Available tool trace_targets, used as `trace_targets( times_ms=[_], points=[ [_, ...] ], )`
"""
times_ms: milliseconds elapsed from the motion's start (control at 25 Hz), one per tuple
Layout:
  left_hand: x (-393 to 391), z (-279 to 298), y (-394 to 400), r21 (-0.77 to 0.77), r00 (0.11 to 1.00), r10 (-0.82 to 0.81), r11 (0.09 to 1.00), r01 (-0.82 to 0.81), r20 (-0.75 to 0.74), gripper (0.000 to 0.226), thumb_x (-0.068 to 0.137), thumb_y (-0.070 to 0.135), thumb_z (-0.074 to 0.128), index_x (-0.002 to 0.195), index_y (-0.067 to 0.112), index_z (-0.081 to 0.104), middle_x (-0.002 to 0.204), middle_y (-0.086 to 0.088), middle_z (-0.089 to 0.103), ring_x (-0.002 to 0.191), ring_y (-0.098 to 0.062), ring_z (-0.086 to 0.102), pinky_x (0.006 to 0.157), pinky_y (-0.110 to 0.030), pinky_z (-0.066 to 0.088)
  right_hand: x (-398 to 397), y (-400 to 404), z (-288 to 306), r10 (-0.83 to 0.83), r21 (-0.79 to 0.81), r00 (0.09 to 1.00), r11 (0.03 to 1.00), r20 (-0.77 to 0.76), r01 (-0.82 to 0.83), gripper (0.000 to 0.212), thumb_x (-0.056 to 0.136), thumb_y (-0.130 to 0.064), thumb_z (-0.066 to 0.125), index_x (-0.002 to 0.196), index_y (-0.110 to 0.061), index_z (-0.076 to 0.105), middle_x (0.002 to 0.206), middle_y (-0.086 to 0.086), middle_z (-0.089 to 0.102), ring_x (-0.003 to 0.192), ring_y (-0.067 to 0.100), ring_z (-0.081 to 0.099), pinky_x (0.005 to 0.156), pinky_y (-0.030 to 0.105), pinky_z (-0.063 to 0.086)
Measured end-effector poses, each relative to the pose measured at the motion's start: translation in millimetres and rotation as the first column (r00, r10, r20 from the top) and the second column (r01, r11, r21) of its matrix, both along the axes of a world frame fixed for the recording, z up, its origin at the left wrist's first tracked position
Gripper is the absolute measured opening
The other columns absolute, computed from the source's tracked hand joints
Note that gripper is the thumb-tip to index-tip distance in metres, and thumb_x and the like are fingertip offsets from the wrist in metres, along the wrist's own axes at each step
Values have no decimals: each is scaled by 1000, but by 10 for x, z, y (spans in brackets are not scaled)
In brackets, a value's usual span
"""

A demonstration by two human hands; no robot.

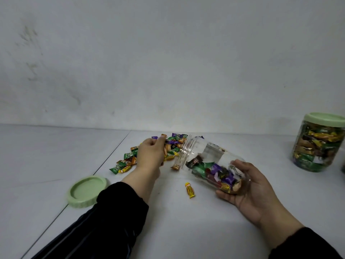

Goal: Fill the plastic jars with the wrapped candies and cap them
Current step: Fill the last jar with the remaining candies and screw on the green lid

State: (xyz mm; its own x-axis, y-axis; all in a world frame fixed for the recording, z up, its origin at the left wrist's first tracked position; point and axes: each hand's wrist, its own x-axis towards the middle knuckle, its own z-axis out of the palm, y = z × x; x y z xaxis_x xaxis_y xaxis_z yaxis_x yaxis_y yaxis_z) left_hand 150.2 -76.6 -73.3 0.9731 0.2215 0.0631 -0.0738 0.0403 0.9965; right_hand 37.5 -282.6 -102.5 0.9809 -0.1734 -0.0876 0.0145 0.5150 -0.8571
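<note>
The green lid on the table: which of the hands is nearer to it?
Left. The left hand is over the candy pile, right of and beyond the green lid; the right hand holds the tilted jar, farther right.

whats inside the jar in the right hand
The tilted open jar held by the right hand has wrapped candies piled at its bottom end; the palm hides its base.

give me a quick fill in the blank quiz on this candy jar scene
1. The right hand holds the open jar tilted, its mouth toward the ____ of candies.
2. The loose lid lies on the table and its colour is ____.
3. The full jar at far right is ____ with a lid.
4. The left hand pinches a ____.

Missing words: pile; green; capped; candy
</note>
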Motion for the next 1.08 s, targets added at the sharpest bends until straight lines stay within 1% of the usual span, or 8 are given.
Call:
trace_targets(
  times_ms=[80, 360, 520, 640, 720, 840, 960, 1080],
  points=[
    [-71, 122, -56, -152, 1000, -31, 988, 31, 1, 29, 97, 32, 61, 87, 5, 58, 62, -10, 52, 48, -19, 45, 43, -23, 36, 0, 38, -9, 54, -38, 999, 998, -6, -54, 41, 65, -33, 69, 104, -21, 63, 93, 13, 75, 79, 36, 69, 61, 42, 58],
    [-150, 151, -160, 171, 942, -335, 930, 325, 29, 63, 93, 68, 35, 81, 19, 73, 96, -8, 71, 95, -27, 65, 94, -44, 49, -12, 20, 20, 34, 15, 999, 999, 13, -34, 36, 65, -35, 67, 97, -19, 64, 85, 14, 74, 74, 33, 68, 57, 38, 57],
    [-202, 186, -139, 132, 805, -583, 811, 569, 109, 90, 101, 61, 7, 75, 16, 80, 87, -5, 76, 78, -6, 66, 89, -31, 43, -3, 10, 29, -14, 67, 1000, 998, -1, 14, 39, 65, -37, 69, 98, -19, 62, 84, 12, 75, 70, 31, 71, 58, 38, 59],
    [-77, 19, -56, 282, 918, -377, 901, 331, 127, 63, 105, 51, 24, 93, 19, 77, 103, 1, 72, 99, -13, 63, 93, -35, 42, 2, -16, 19, -64, 108, 998, 992, -3, 64, 38, 63, -37, 70, 96, -20, 60, 77, 9, 75, 67, 29, 72, 62, 38, 58],
    [22, -219, 28, 794, 948, -313, 589, 152, 50, 41, 103, 45, 38, 130, 24, 60, 139, -4, 53, 133, -24, 43, 108, -39, 33, 12, -26, 11, -84, 122, 996, 989, -2, 84, 40, 61, -38, 70, 96, -20, 59, 77, 10, 75, 73, 31, 71, 66, 39, 57],
    [63, -448, -46, 971, 898, -403, 77, 227, -178, 64, 95, 67, 33, 153, 42, 21, 166, 1, 0, 152, -30, -5, 121, -53, 0, 23, -20, 9, -87, 121, 996, 989, -6, 87, 40, 62, -38, 70, 96, -19, 60, 79, 11, 76, 77, 32, 71, 69, 40, 56],
    [34, -472, -201, 959, 884, -372, -84, 272, -283, 82, 81, 87, 21, 152, 47, 15, 166, 3, 5, 152, -33, -1, 118, -61, 2, 31, -20, -3, -87, 108, 996, 990, -13, 88, 41, 63, -38, 72, 98, -19, 62, 84, 13, 76, 78, 33, 72, 68, 41, 57],
    [-36, -417, -196, 948, 866, -394, -47, 314, -307, 76, 85, 83, 21, 148, 43, 30, 161, 2, 22, 150, -26, 10, 117, -60, 12, 33, -40, -9, -93, 121, 995, 988, -18, 95, 41, 63, -38, 71, 98, -18, 62, 94, 15, 74, 85, 36, 70, 70, 42, 56]
  ],
)
